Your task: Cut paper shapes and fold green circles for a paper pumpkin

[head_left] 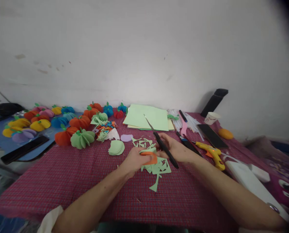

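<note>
Nearest: strip-like pale green paper scraps (154, 186) on the red checked tablecloth (125, 197), running under both hands. Left hand (135, 159): fingers closed, pinching a curved orange piece (152, 158) with pale green layers (149, 149) at its far edge; material unclear. Right hand (172, 147): fingers curled round a long black-handled tool with a slim metal blade (165, 150); exact grip partly hidden. Key relation: orange piece sits left of the right fingertips, very near; contact can't be told. Left hand has it. Tool's long axis runs diagonally, handle end near-right, tip far-left, so blade points away from the piece. Farther left: stacked pale green rounded cutouts (116, 147). Beyond the tip: flat pale green sheets (148, 117).
</note>
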A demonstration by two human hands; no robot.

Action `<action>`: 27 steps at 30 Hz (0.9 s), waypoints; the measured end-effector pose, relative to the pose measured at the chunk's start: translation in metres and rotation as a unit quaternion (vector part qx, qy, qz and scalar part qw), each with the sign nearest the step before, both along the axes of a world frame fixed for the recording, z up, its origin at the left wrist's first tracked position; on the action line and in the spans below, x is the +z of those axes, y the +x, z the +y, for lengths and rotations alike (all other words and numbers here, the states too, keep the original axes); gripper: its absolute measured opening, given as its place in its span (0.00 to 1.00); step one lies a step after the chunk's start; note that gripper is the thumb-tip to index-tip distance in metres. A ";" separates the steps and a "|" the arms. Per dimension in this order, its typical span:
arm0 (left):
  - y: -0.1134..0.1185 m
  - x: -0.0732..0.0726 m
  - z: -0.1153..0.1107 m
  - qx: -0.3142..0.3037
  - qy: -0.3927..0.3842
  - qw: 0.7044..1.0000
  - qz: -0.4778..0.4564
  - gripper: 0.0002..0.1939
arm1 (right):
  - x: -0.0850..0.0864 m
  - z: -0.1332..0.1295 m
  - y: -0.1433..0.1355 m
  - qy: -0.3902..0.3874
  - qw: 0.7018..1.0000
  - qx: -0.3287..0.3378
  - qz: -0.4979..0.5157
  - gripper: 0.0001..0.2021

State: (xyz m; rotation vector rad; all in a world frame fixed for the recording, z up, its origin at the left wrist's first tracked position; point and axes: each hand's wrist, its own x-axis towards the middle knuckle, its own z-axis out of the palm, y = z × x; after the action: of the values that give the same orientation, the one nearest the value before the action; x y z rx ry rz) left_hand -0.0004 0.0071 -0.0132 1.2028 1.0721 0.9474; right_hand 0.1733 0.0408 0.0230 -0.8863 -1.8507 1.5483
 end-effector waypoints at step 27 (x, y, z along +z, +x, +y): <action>-0.003 0.013 0.000 0.060 0.024 0.989 -0.129 0.17 | -0.004 0.006 -0.020 0.012 0.986 -0.129 0.103 0.18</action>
State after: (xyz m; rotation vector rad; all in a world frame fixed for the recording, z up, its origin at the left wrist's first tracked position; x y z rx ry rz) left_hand -0.0029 0.0073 -0.0003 1.0293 0.9264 1.1939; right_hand 0.1534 0.0472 0.0193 -0.8804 -1.5408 1.3973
